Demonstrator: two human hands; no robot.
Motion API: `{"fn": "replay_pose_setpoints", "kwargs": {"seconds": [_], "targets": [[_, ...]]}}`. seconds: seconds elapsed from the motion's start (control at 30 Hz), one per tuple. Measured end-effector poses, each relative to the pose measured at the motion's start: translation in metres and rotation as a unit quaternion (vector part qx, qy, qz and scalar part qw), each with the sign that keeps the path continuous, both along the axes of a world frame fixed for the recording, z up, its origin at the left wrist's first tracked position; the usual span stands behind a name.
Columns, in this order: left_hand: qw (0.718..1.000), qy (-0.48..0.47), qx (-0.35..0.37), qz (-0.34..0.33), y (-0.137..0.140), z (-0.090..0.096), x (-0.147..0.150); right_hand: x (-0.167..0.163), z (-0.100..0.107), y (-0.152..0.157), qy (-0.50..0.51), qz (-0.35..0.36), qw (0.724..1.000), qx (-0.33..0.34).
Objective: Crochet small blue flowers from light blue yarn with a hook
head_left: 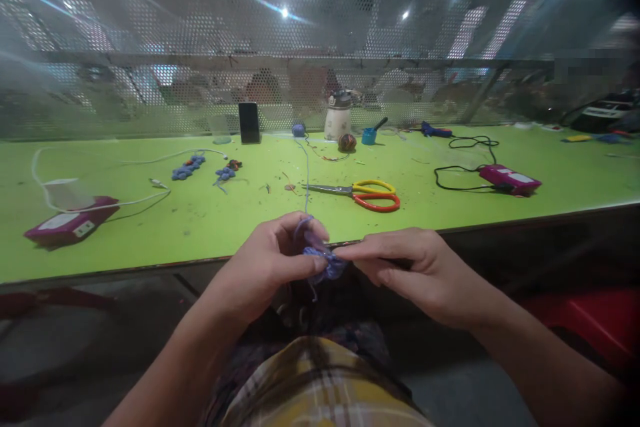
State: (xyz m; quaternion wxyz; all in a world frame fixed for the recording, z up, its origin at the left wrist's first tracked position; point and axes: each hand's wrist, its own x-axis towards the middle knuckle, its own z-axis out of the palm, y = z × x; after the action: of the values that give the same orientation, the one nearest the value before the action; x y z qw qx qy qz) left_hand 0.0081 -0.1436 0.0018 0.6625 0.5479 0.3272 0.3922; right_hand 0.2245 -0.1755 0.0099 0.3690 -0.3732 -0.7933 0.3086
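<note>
Just over the table's front edge, my left hand (270, 253) pinches a small piece of blue-purple crochet work (331, 268) between thumb and fingers. A strand of the same yarn (307, 173) loops at its forefinger and runs back to a small yarn ball (299, 130). From the right, my right hand (420, 270) meets the piece, its forefinger stretched along a thin crochet hook that the fingers mostly hide. A loose yarn tail (314, 292) dangles below. Beyond the hands lie scissors (350, 192) with one yellow and one red handle.
Blue crocheted pieces (189, 167) lie at the left on the green table (210, 213). Magenta power strips (510, 180) with cords sit on both sides. At the back stand a phone (249, 123), a bottle (339, 117), a dark yarn ball (347, 143) and a blue cup (369, 137).
</note>
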Motion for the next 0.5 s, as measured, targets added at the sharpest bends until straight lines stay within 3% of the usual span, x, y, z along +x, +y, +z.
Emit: {"fn": "replay_pose_setpoints", "kwargs": {"seconds": [0.13, 0.33, 0.5], "targets": [[0.999, -0.016, 0.026, 0.014, -0.005, -0.001, 0.003, -0.004, -0.010, -0.002, 0.080, -0.051, 0.993, -0.068], [0.997, -0.018, 0.059, 0.045, -0.013, 0.002, 0.006, -0.008, -0.018, -0.001, 0.200, -0.040, 0.954, -0.222], [0.996, 0.009, 0.071, 0.051, -0.009, -0.002, 0.008, -0.012, -0.024, 0.000, 0.254, -0.043, 0.929, -0.266]]}}
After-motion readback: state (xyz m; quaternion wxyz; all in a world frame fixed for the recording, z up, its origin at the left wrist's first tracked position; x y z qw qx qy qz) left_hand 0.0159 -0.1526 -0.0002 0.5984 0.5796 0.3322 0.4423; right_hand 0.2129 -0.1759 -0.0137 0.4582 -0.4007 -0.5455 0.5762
